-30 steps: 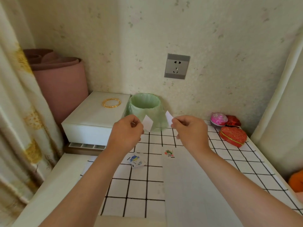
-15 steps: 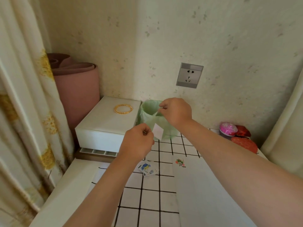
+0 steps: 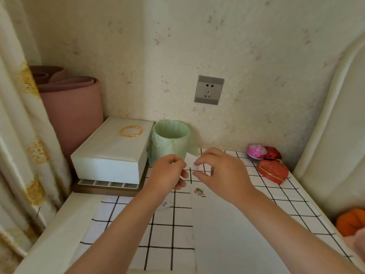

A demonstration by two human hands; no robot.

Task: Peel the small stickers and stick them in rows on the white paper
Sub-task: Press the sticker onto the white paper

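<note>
My left hand (image 3: 167,173) pinches a small white sticker piece (image 3: 190,161) just above the table, in front of the green bin. My right hand (image 3: 221,171) is beside it, with fingers curled and fingertips pinching the piece's right edge. The white paper (image 3: 227,224) lies lengthwise on the checked tablecloth under my right forearm. One small flower sticker (image 3: 199,191) sits near its far left corner. Another sticker piece with blue print (image 3: 165,204) peeks out from under my left forearm.
A green lined bin (image 3: 170,139) stands by the wall behind my hands. To its left is a white box (image 3: 112,151) with gold bangles (image 3: 131,131) on top. A red heart box (image 3: 273,171) and a pink round box (image 3: 256,151) sit at the right. A pink roll (image 3: 73,107) stands at the back left.
My right hand carried its white piece to the green bin, came back without it and now meets the piece in my left hand. The view has tilted up slightly.
</note>
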